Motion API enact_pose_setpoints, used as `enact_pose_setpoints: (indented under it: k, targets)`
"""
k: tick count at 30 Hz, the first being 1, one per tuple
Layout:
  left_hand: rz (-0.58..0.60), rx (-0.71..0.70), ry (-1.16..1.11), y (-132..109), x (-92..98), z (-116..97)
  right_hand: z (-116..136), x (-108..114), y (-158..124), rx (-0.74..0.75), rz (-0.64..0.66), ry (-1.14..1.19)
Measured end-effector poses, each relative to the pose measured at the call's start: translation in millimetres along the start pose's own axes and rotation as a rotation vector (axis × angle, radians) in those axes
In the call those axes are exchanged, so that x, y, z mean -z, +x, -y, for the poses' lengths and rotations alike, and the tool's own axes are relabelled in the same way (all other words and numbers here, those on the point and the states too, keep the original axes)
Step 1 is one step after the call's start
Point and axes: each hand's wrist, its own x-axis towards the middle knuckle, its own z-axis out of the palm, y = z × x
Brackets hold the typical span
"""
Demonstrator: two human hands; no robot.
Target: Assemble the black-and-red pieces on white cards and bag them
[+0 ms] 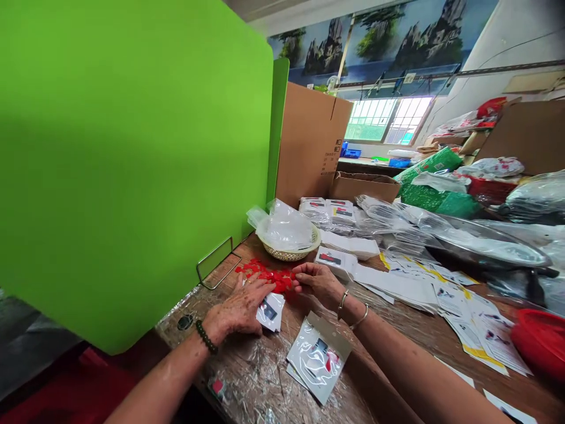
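Holding one card stack (272, 312), the left hand (241, 306) neighbours the right hand (318, 284), whose grip among many red pieces (281, 285) is unclear.

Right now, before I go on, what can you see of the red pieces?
The red pieces are small, bright and plastic-looking, some glossy; their exact shapes are too small to tell. They lie loose and overlapping in a spread on the table, just nearer than the basket. The left hand's fingers reach their near edge; the right hand's fingertips are at their right end, whether gripping one is unclear.
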Motion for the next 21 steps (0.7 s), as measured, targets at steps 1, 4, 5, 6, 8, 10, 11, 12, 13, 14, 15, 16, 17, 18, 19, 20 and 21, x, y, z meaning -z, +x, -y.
enact_pose_setpoints:
  k: [1,4,5,6,8,10,11,12,13,14,15,16,17,18,19,20,21]
  targets:
    - [0.006,-0.008,-0.016,1.5,1.2,0.7,0.1,-0.4,-0.1,0.0,-0.006,-0.002]
    - [-0.018,-0.021,-0.09,6.0,5.9,-3.0,2.3,-3.5,-3.1,0.012,0.001,-0.001]
    - [-0.068,-0.008,-0.137,8.0,6.9,-6.4,3.7,-5.9,-5.2,0.019,0.009,0.003]
    - [-0.138,0.02,-0.206,10.5,7.2,-10.8,5.2,-9.3,-8.0,0.026,0.02,0.006]
    - [-0.299,0.104,-0.412,16.1,5.9,-21.4,8.3,-19.4,-15.8,0.039,0.034,-0.011]
    - [-0.395,0.198,-0.673,20.9,3.9,-32.1,10.1,-32.9,-26.0,0.068,0.031,-0.054]
    - [-0.413,0.244,-0.801,21.9,3.6,-36.9,10.0,-39.8,-31.4,0.088,0.029,-0.071]
    - [-0.416,0.283,-0.911,21.2,4.4,-41.1,9.2,-46.1,-36.5,0.106,0.034,-0.086]
    - [-0.408,0.318,-0.993,18.4,6.4,-44.6,7.5,-50.8,-40.8,0.117,0.051,-0.106]
    - [-0.395,0.347,-1.043,12.8,9.5,-47.4,5.2,-53.5,-43.9,0.125,0.076,-0.137]
    - [-0.368,0.371,-1.059,4.2,13.1,-49.3,2.4,-53.5,-45.4,0.141,0.094,-0.195]
    - [-0.326,0.385,-1.045,-7.7,16.5,-50.0,-0.6,-50.7,-45.2,0.179,0.091,-0.291]
    - [-0.268,0.402,-1.011,-23.0,18.9,-49.4,-3.6,-45.2,-43.3,0.244,0.062,-0.428]
    - [-0.162,0.443,-0.965,-41.4,19.3,-47.3,-6.1,-37.3,-39.8,0.334,0.007,-0.598]
    - [-0.06,0.469,-0.931,-62.5,17.0,-43.7,-8.1,-27.8,-35.2,0.435,-0.062,-0.783]
    - [0.023,0.485,-0.907,-85.4,11.9,-38.7,-9.5,-17.4,-29.9,0.533,-0.12,-0.966]
    - [0.076,0.487,-0.885,-109.0,4.1,-32.7,-10.3,-6.9,-24.2,0.612,-0.15,-1.134]
